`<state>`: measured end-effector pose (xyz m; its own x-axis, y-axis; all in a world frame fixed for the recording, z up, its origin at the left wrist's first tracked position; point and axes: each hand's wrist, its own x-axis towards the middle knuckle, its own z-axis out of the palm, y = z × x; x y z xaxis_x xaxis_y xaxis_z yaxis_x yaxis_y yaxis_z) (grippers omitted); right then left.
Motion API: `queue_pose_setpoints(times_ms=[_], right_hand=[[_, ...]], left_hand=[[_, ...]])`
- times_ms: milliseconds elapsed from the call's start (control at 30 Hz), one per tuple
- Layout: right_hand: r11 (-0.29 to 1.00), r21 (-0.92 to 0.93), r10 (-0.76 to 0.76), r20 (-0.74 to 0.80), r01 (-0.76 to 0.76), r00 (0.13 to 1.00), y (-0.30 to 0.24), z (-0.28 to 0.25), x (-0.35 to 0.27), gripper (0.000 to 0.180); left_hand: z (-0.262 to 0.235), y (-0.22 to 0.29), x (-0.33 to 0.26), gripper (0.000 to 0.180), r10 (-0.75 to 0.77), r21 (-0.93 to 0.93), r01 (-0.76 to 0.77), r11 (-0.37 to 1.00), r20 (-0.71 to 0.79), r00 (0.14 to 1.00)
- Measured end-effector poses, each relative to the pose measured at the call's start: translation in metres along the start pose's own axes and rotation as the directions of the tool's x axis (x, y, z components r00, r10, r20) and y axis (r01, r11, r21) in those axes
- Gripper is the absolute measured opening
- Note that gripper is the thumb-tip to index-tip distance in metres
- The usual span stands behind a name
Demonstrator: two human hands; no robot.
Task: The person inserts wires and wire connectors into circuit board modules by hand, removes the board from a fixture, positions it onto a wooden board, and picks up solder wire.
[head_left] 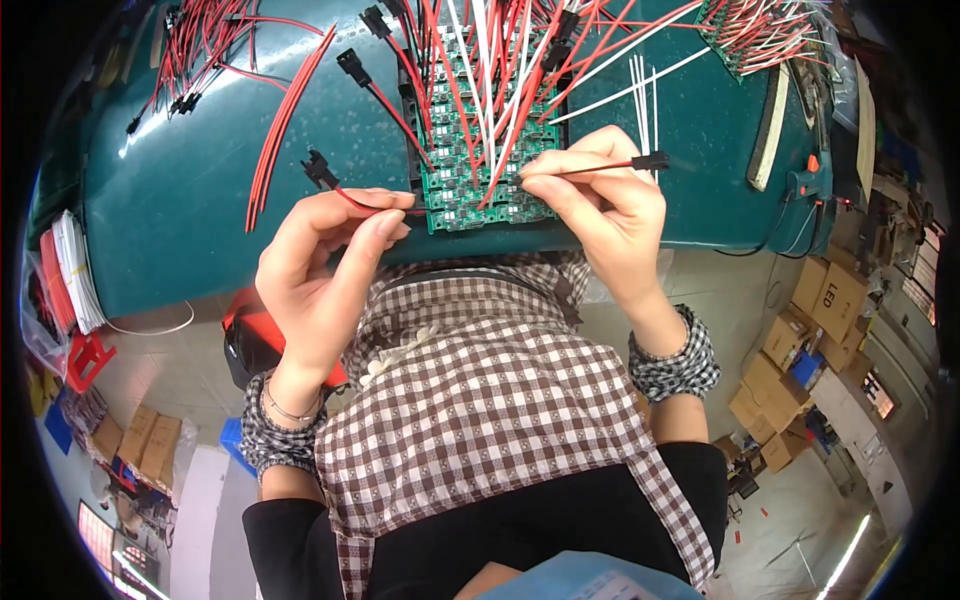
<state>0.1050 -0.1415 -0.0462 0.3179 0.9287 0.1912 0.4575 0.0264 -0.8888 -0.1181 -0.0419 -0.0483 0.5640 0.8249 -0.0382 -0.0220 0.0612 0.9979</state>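
Near the middle of the worktop's (180, 230) near edge, just inside it, one green circuit-board panel (463, 217), with two red-and-black leads at its lower sides. Around the left lead (350, 201), left fingers (366, 245) closed in a careful pinch, beside the panel's left side; around the right lead (600, 167), right fingers (567, 200) closed in the same way, over the panel's right side. Not possible to tell any joining of the wire ends to the panel. Probably very light leads, soft and springy in the wire, stiff in the black plugs (319, 170); best to hold close to the wire end, without pulling. Panel probably thin, rigid and rather fragile; better to take by its edges, not by the red and white wires (485, 90) above it. Further out, loose red wires (285, 130) toward the left edge, thin white wires (645, 105) at right, a blue-and-orange tool (805, 183) by the right edge, and toward the far left corner a bundle of leads (205, 50).
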Motion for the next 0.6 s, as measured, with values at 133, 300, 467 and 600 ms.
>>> queue_pose_setpoints(times_ms=[133,300,467,600], right_hand=[[0.998,0.046,0.030,-0.003,-0.030,1.000,0.001,0.002,-0.001,0.012],[0.997,-0.005,0.079,0.006,-0.079,0.997,-0.006,0.001,0.002,0.009],[0.988,-0.132,-0.078,0.025,0.081,0.997,-0.005,0.001,0.006,0.010],[0.977,-0.191,-0.089,0.032,0.093,0.996,-0.009,0.002,0.006,0.009]], left_hand=[[0.001,-0.001,0.000,0.012,-0.020,0.010,0.020,1.000,-0.005,1.000],[0.002,-0.002,0.001,0.011,-0.009,0.000,0.009,1.000,-0.001,1.000],[0.003,-0.002,0.002,0.010,-0.005,0.001,0.005,1.000,0.009,1.000],[0.004,-0.001,0.002,0.010,-0.006,-0.005,0.006,1.000,0.007,1.000]])
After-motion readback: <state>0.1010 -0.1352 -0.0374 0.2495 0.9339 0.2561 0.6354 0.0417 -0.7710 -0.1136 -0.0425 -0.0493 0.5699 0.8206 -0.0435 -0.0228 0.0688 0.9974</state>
